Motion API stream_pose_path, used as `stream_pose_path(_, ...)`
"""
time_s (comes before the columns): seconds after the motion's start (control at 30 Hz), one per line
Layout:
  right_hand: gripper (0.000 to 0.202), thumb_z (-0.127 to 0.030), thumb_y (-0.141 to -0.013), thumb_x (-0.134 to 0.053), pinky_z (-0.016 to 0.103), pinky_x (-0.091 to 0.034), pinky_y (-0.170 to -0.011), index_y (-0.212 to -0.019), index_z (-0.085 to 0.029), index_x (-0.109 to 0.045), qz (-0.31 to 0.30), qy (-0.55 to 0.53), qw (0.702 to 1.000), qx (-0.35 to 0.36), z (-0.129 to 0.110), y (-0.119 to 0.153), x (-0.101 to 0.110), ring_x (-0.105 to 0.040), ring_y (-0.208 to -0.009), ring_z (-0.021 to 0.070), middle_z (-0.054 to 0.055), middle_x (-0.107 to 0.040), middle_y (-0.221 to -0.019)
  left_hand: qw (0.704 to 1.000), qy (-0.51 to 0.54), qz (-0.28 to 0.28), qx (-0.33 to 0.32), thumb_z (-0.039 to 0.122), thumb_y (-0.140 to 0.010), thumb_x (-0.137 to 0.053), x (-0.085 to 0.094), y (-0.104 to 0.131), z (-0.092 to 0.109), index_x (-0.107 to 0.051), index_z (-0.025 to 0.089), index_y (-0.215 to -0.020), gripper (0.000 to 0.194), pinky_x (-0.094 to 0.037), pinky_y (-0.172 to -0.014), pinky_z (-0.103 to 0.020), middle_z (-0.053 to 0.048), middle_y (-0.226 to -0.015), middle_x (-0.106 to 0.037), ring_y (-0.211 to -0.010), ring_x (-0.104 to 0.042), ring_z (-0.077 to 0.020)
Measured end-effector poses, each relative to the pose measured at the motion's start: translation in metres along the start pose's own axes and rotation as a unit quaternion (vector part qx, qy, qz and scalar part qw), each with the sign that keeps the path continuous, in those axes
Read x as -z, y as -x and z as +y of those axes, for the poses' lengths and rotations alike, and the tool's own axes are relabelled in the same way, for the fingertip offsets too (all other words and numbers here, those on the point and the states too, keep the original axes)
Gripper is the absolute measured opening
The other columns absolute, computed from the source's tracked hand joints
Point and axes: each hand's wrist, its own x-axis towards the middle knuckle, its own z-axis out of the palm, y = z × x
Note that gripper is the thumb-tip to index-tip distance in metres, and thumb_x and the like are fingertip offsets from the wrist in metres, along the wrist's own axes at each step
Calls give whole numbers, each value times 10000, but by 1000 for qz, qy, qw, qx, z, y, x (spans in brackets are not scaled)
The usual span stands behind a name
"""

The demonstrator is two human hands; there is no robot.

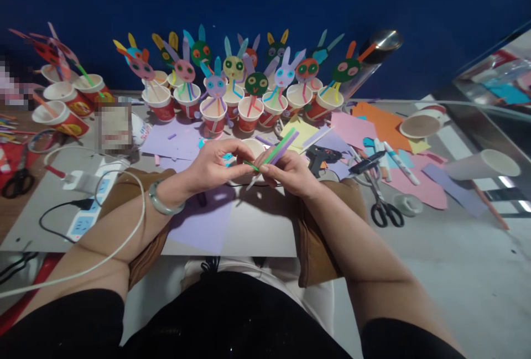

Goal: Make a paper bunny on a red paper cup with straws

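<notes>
My right hand (290,175) is closed around a green strip (282,146) and a purple strip (287,147), which lie side by side and point up to the right. Thumb and fingers of my left hand (219,166) pinch at the lower green end, close to my right fingertips. A thin pale stick (252,183) juts out below the right fingers. Behind the hands, a paper cup (250,147) is partly hidden. Whether the strips are paper or straws I cannot tell.
Red paper cups (250,118) with paper rabbit figures stand in rows behind. A glue gun (322,159), scissors (384,209), markers (400,162) and a tape roll (409,204) lie right. Purple paper (199,220) lies below. A power strip (89,204) and white cable are left.
</notes>
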Motion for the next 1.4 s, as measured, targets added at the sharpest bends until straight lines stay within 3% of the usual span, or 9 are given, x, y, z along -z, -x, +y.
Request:
stream_pose_path(0.3, 349, -472, -804, -814, 191, -402, -401, -839, -144, -701, 54, -8, 998, 28, 0, -1, -4, -489, -457, 50, 7, -676, -713, 998, 8, 42, 37, 340, -831, -772, -6, 1, 2, -734, 174, -919, 191, -583, -761, -280, -52, -875, -774, -783, -704, -148)
stream_pose_path(0.57, 348, -465, -784, -824, 192, -344, -392, -830, -140, -706, 85, 1, 996, 23, -1, -1, -7, -449, -438, 48, -18, -627, -622, 997, 41, 61, 28, 350, -878, -743, -9, 4, 1, -705, 176, -1030, 235, -588, -862, -317, -68, -970, -777, -902, -736, -175)
stream_pose_path(0.63, 374, -494, -785, -816, 200, -340, -396, -820, -138, -706, 111, 14, 993, 28, -2, -1, -7, -442, -431, 52, -22, -606, -586, 996, 34, 75, 41, 411, -856, -766, -7, 2, -4, -685, 182, -1125, 363, -572, -938, -354, -99, -1099, -763, -1011, -724, -205)
stream_pose_path(0.77, 394, -532, -775, -816, 216, -339, -405, -798, -153, -710, 206, 31, 976, 57, 0, -4, -1, -416, -420, 60, -51, -522, -508, 994, -4, 81, 68, 549, -649, -899, -4, 0, -30, -548, 219, -1375, 871, -500, -1085, -442, -155, -1440, -596, -1310, -594, -304)
stream_pose_path(0.87, 387, -543, -779, -811, 224, -350, -415, -790, -169, -715, 266, 36, 959, 87, 4, -6, 3, -415, -431, 65, -48, -527, -518, 995, -19, 24, 99, 578, -548, -935, -8, 1, -50, -409, 209, -1490, 1141, -454, -1139, -499, -198, -1504, -516, -1404, -512, -362)
stream_pose_path(0.93, 375, -538, -781, -812, 226, -361, -425, -786, -176, -716, 285, 37, 952, 104, 6, -7, 4, -417, -437, 66, -45, -539, -527, 993, -21, -20, 117, 544, -521, -950, -13, 3, -58, -362, 189, -1519, 1212, -449, -1141, -513, -212, -1501, -506, -1410, -502, -383)
stream_pose_path(1.07, 389, -557, -787, -799, 232, -383, -439, -784, -177, -716, 282, 59, 952, 99, 4, -6, 1, -430, -444, 68, -33, -577, -557, 988, -21, -43, 145, 435, -523, -947, -19, 4, -62, -391, 162, -1481, 1141, -479, -1103, -504, -199, -1440, -559, -1345, -558, -378)
stream_pose_path(1.27, 418, -590, -790, -782, 253, -461, -507, -837, -183, -703, 247, 88, 961, 91, 6, -5, -3, -505, -511, 88, 7, -677, -707, 986, -36, -12, 161, 379, -595, -881, -19, 2, -54, -555, 163, -1251, 764, -538, -961, -392, -111, -1226, -668, -1132, -658, -272)
stream_pose_path(1.4, 357, -540, -850, -745, 317, -545, -691, -887, -187, -712, 223, 167, 952, 126, 11, -4, -2, -647, -702, 158, 57, -737, -845, 989, -17, -15, 143, 399, -616, -867, -18, 0, -46, -566, 154, -1210, 709, -540, -915, -346, -96, -1175, -674, -1068, -664, -234)
